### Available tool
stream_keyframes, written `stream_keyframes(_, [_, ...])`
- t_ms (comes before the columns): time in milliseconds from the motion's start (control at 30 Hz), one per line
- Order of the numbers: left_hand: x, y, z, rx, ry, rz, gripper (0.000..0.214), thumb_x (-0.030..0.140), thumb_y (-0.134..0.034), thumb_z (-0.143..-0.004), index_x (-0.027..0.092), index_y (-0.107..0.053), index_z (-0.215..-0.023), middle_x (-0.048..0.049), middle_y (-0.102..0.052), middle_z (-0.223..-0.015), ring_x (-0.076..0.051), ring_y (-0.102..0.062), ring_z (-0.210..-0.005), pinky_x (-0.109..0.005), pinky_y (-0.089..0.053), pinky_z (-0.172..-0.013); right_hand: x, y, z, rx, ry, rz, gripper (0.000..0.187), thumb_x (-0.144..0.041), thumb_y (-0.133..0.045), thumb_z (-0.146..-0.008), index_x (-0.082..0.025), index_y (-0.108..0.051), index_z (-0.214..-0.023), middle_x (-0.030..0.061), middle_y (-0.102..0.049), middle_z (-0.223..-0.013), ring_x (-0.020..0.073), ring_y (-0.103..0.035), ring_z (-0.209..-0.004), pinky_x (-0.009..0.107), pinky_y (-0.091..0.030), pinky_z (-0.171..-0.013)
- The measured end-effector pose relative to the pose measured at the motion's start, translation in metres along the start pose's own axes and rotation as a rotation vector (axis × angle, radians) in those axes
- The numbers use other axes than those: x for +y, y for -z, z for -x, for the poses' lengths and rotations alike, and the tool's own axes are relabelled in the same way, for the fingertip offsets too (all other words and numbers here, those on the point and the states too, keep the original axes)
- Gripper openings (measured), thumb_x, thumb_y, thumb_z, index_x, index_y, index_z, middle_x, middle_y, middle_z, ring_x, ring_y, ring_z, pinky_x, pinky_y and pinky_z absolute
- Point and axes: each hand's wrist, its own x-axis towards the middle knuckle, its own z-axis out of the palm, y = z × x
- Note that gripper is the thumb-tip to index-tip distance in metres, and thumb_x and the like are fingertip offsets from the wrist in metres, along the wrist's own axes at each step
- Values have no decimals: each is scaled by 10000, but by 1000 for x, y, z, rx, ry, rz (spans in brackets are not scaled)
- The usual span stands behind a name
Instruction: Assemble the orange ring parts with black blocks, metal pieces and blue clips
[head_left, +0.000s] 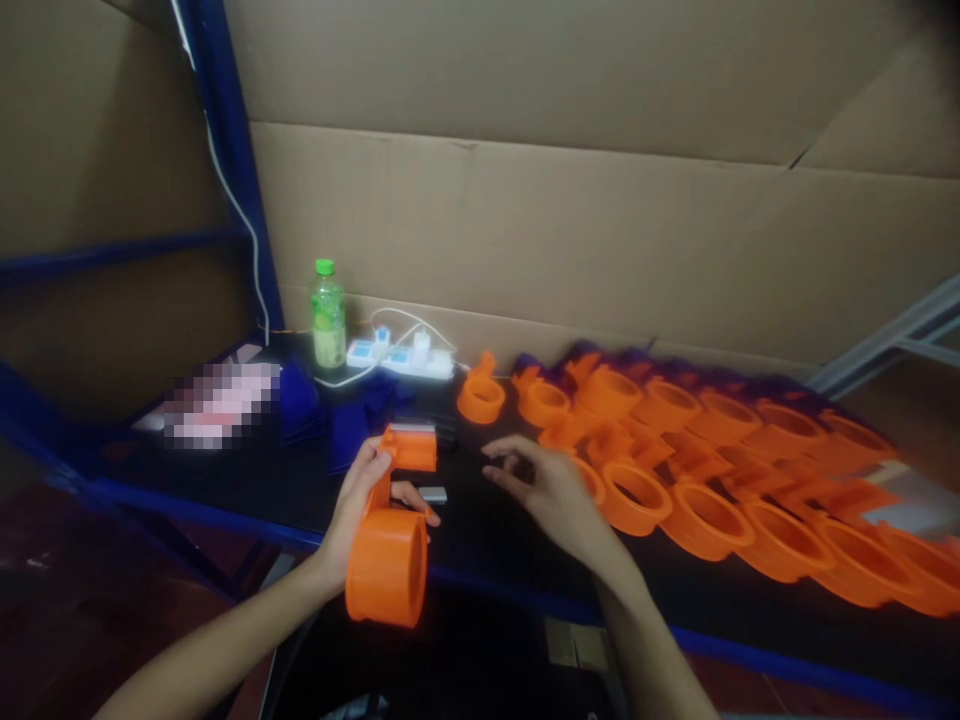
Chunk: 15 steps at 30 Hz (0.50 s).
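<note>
My left hand [360, 500] grips an orange plastic part [386, 570] with a wide ring at the bottom, a narrow arm and a small block at the top. A pale strip shows along the top of that block. My right hand [544, 490] is held just to the right over the dark tabletop, its thumb and forefinger bent and apart, with nothing visible between them. Beyond my left fingers lies a small light grey piece [433, 495]. Several similar orange ring parts [637, 495] stand in rows to the right, nearest my right hand.
A green-capped bottle [328, 315] and a white power strip [405, 357] with cables stand at the back. Dark blue pieces [349, 435] lie left of centre. Blue frame posts [232, 150] and a cardboard wall [525, 220] bound the bench. The far-left pinkish item is blurred.
</note>
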Motion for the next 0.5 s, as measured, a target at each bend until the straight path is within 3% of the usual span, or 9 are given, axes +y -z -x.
stream_keyframes(133, [-3, -4, -2, -22, -90, -82, 330, 442, -609, -924, 238, -463, -1139, -22, -722, -667, -278, -748, -639, -348, -578, -580, -18, 11, 9, 49, 67, -196, 237, -377, -657, -904, -224, -694, -1081, -7, -593, -778, 113, -538, -618, 245, -417, -548])
stream_keyframes(267, [-4, -7, -2, -65, -133, -165, 345, 411, -620, -928, 211, -464, -1162, -43, -739, -709, -266, -747, -620, -336, -573, -589, -39, 6, 12, 138, 244, -55, 168, -297, -667, -911, -232, -709, -1060, 25, -666, -929, 140, -607, -774, 271, -482, -666])
stream_keyframes(367, [-5, -7, -2, -94, -123, -201, 355, 411, -629, -924, 213, -462, -1168, -51, -745, -728, -265, -744, -595, -322, -563, -564, -49, -1, 10, 132, 378, 39, 159, -242, -619, -943, -229, -708, -1074, 50, -687, -1073, 178, -628, -954, 313, -517, -814])
stream_keyframes(500, [-4, -5, -2, -103, -81, -181, 409, 407, -630, -926, 202, -473, -1243, -61, -744, -714, -267, -748, -609, -324, -570, -582, -52, -11, 6, 183, 452, 146, 190, -236, -591, -961, -240, -723, -1098, 68, -697, -1059, 206, -613, -980, 342, -526, -805])
